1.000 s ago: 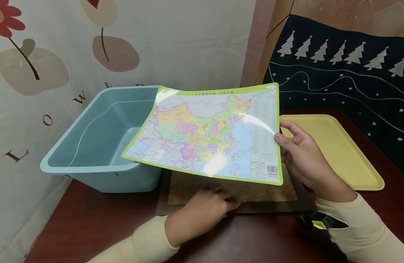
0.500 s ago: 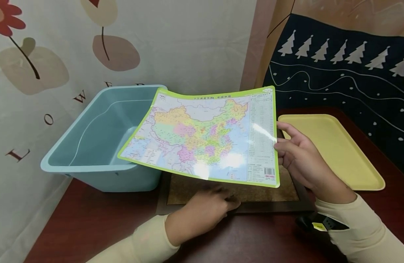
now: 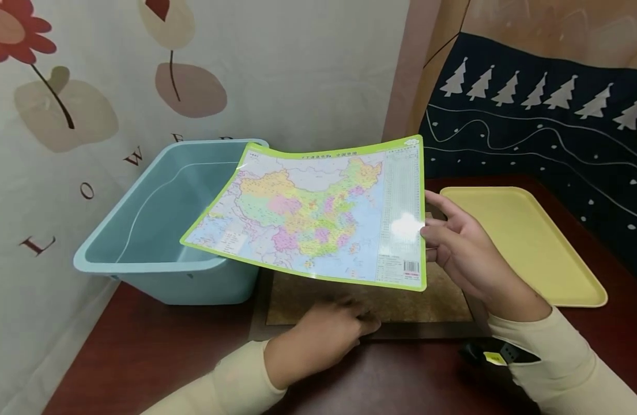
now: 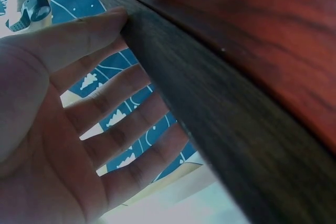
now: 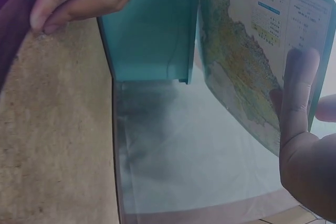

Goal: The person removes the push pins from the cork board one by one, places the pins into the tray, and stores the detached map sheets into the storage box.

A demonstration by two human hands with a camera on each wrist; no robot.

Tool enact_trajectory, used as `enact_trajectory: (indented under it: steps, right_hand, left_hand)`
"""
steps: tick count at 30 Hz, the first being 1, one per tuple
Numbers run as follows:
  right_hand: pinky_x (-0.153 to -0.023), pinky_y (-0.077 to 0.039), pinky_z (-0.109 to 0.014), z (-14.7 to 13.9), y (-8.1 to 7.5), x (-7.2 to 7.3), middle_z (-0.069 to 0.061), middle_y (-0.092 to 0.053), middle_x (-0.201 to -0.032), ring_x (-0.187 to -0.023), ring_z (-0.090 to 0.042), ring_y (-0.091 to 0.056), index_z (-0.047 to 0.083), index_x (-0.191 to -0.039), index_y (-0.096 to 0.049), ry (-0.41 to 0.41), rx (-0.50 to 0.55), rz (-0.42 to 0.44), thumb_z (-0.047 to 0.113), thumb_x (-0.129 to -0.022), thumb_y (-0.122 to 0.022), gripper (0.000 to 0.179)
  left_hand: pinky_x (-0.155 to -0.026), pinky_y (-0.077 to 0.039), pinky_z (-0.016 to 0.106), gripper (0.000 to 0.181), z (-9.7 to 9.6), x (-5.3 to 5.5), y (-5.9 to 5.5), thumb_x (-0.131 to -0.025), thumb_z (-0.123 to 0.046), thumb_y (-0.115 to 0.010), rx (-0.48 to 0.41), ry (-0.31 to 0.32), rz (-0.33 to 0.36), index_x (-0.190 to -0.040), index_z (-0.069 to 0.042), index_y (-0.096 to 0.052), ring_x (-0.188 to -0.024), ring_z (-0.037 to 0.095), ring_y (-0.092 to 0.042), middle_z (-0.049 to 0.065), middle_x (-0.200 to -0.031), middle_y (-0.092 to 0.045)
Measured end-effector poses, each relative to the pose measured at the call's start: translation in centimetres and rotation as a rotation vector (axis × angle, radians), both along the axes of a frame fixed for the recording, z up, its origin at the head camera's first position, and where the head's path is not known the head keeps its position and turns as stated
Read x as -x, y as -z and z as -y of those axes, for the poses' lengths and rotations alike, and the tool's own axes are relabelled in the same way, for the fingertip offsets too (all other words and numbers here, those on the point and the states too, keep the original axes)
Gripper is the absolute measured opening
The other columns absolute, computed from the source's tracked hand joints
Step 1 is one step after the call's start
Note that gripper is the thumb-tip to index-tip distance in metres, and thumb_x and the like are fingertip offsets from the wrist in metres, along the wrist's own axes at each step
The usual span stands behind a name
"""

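My right hand (image 3: 466, 248) holds up a glossy map sheet (image 3: 308, 222) of China by its right edge, thumb on the printed face and fingers behind. The sheet has a green border, bows slightly, and hangs over part of a brown board (image 3: 328, 311) with a dark frame (image 3: 417, 331) lying on the table. In the right wrist view, the back of the map sheet (image 5: 241, 40) shows another printed map. My left hand (image 3: 323, 334) rests at the board's front side; in the left wrist view its fingers (image 4: 118, 135) are spread and the thumb touches the dark frame (image 4: 173, 77).
A blue plastic basin (image 3: 162, 271) stands to the left, its right rim overlapped by the map sheet in the head view. On the right lies a yellow tray (image 3: 526, 248). A patterned curtain (image 3: 308, 75) and dark cloth with white trees (image 3: 531, 132) back the red-brown table (image 3: 105, 357).
The map sheet and my right hand have shifted slightly left, and the glare on the sheet has moved. My left hand stays at the board's front side.
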State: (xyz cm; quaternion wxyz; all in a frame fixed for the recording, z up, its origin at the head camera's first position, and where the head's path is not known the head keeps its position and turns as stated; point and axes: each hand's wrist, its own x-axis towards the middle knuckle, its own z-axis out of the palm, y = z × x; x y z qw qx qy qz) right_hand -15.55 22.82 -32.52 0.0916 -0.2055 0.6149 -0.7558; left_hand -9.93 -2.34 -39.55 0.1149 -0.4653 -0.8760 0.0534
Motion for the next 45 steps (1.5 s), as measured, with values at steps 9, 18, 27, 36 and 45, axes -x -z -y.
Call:
enact_trajectory:
  steps: [9,18,27,36,45]
  right_hand:
    - [-0.069,-0.059,-0.03,0.0,0.0,-0.2,-0.011,-0.06,-0.131,-0.095,-0.018,-0.072,0.01,-0.159,-0.019,0.033,0.008,0.029,0.002,-0.103,-0.043,0.061]
    - [-0.066,-0.056,-0.023,0.8,-0.2,-0.2,-0.012,-0.058,-0.129,-0.084,-0.012,-0.068,0.011,-0.159,-0.02,0.017,0.059,0.043,0.006,-0.104,-0.046,0.061]
    - [-0.066,-0.055,-0.022,2.0,-0.6,0.2,-0.014,-0.051,-0.136,-0.078,-0.012,-0.064,0.012,-0.158,-0.023,0.017,0.048,0.039,0.005,-0.103,-0.046,0.06]
    - [-0.067,-0.056,-0.024,2.9,-1.1,0.5,-0.014,-0.058,-0.13,-0.075,-0.014,-0.064,0.013,-0.158,-0.023,-0.002,0.067,0.03,0.003,-0.103,-0.044,0.06]
    - [-0.066,-0.057,-0.025,4.1,-1.6,1.2,-0.015,-0.059,-0.129,-0.075,-0.015,-0.066,0.014,-0.158,-0.025,-0.012,0.041,0.019,0.004,-0.103,-0.042,0.058]
  left_hand:
    - [-0.073,-0.057,0.031,0.041,-0.9,-0.7,0.4,-0.084,-0.037,-0.079,0.077,-0.008,-0.003,-0.123,-0.038,-0.07,-0.114,0.018,-0.065,-0.01,-0.126,-0.067]
    - [-0.078,-0.057,0.03,0.04,-1.3,-1.2,0.5,-0.085,-0.034,-0.078,0.089,-0.022,0.073,-0.124,-0.036,-0.07,-0.111,0.017,-0.065,-0.01,-0.121,-0.068]
    - [-0.071,-0.055,0.031,0.041,-1.2,-1.2,0.5,-0.084,-0.034,-0.079,0.088,-0.033,0.069,-0.124,-0.038,-0.07,-0.105,0.015,-0.064,-0.012,-0.116,-0.068]
    - [-0.071,-0.055,0.033,0.04,-1.3,-1.2,0.3,-0.085,-0.034,-0.077,0.098,-0.037,0.08,-0.124,-0.039,-0.07,-0.105,0.014,-0.063,-0.011,-0.115,-0.069]
    - [-0.073,-0.056,0.029,0.039,-1.2,-1.2,0.2,-0.083,-0.035,-0.079,0.096,-0.036,0.097,-0.121,-0.04,-0.07,-0.105,0.014,-0.064,-0.011,-0.116,-0.069]
